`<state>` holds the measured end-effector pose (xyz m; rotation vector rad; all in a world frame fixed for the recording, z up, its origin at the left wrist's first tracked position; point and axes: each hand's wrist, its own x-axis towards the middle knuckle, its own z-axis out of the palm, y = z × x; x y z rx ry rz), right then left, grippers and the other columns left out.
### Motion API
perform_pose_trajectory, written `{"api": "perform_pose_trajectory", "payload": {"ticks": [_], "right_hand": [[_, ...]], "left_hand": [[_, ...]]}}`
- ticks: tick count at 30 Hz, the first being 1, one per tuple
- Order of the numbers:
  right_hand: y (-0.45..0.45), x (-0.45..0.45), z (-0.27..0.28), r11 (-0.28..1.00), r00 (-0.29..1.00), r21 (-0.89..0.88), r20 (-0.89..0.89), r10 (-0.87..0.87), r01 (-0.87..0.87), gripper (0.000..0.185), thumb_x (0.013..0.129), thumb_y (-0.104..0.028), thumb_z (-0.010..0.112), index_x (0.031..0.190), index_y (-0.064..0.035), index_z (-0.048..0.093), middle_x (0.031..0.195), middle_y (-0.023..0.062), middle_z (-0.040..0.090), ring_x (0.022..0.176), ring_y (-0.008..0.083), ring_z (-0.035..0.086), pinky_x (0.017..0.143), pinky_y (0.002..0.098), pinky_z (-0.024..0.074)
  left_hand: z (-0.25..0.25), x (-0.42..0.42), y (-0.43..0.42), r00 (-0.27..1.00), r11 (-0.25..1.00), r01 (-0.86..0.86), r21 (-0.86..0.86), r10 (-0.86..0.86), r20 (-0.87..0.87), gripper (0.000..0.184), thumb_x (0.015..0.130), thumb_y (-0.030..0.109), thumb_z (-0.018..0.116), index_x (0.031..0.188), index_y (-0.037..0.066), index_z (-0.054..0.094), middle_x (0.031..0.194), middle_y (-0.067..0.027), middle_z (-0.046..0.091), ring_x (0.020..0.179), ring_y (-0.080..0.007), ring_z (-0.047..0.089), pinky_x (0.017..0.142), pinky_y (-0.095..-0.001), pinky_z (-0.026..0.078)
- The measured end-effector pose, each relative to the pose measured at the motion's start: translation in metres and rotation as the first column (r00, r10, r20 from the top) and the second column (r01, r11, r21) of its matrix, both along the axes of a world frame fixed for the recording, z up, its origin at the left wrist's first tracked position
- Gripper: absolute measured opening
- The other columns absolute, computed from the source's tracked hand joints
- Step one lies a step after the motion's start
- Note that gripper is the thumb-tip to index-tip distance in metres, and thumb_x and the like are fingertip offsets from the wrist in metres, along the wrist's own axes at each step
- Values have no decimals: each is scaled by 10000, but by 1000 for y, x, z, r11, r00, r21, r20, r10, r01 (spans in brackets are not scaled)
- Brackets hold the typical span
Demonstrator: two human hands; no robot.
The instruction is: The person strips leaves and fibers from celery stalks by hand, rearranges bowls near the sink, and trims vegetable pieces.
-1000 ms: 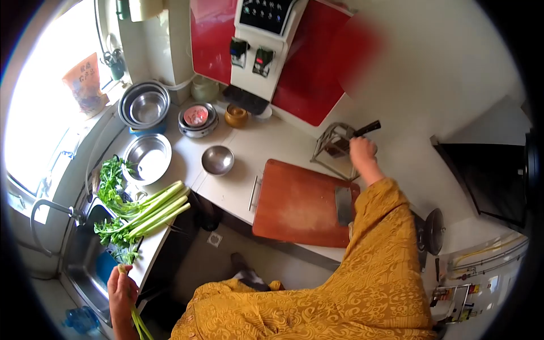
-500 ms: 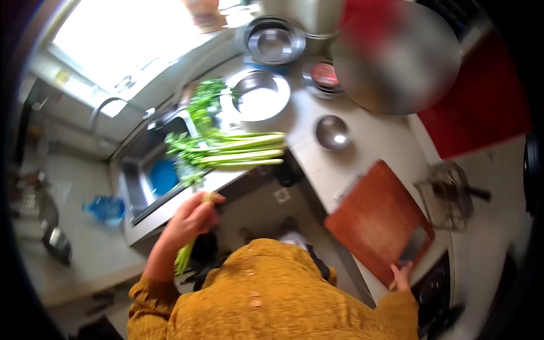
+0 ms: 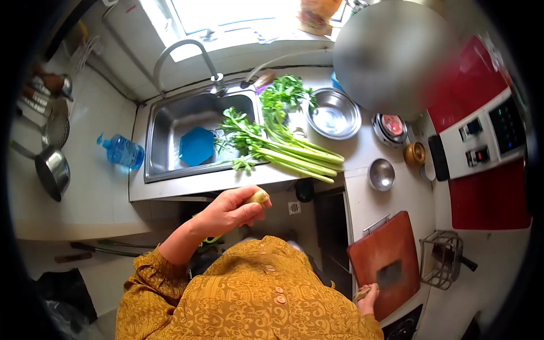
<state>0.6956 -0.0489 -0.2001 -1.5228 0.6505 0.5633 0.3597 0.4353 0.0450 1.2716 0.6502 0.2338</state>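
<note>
Our left hand (image 3: 235,209) clasps a celery stalk (image 3: 259,197) by its pale end, probably light, crisp, easily snapped and best held there, while our right hand (image 3: 369,297) grips the cleaver (image 3: 389,273), blade just beyond the fingers.

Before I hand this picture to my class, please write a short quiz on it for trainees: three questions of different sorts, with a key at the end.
1. True or false: the left hand is holding something.
2. Choose one. The right hand holds:
A) the tap
B) the knife
C) a bowl
3. Fill in the missing word: in the picture, the blue bottle stands just left of the steel ____.

Key:
1. True; the pale end of a stalk shows in its grip.
2. B
3. sink
</note>
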Motion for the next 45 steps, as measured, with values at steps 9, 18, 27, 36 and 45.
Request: {"api": "perform_pose_trajectory", "payload": {"ticks": [9,18,27,36,45], "right_hand": [[297,-147,137,364,352,33,352,867,-931,315,957,-161,572,1203,-60,403,755,47,603,516,87,557,435,203,458],[471,-251,198,115,-585,-627,767,265,-770,479,761,75,646,1219,-43,570,803,72,631,620,226,605,551,306,494],[565,-234,174,-72,-673,-672,740,-10,-737,483,772,-86,699,1247,-125,623,608,2,401,502,154,454,445,318,387],[623,-204,152,-129,-696,-699,714,-75,-703,495,806,-170,659,1298,-171,599,632,-3,378,512,146,456,448,314,385],[628,-232,159,-7,-762,-763,646,-52,-646,515,795,-184,635,1309,-188,595,643,-10,380,519,136,453,470,297,386]], "left_hand": [[-33,-97,43,992,992,-125,-24,125,9,210,1033,236,431,1086,71,549,726,39,479,618,-45,418,554,-204,374],[-44,-154,65,962,957,-273,-104,272,-17,229,1019,218,432,1154,59,527,817,20,499,683,-45,448,597,-210,411],[-58,-133,98,703,608,-518,-602,704,106,370,1015,288,491,1301,54,485,1159,-37,586,1011,-65,576,853,-207,498],[32,-55,152,522,325,-820,-471,763,-382,679,992,371,488,1503,17,213,1489,-166,347,1363,-263,378,1121,-382,339],[-22,-113,169,756,650,-610,-454,649,-87,494,1000,330,489,1356,18,346,1309,-163,458,1150,-237,487,921,-359,412]]}}
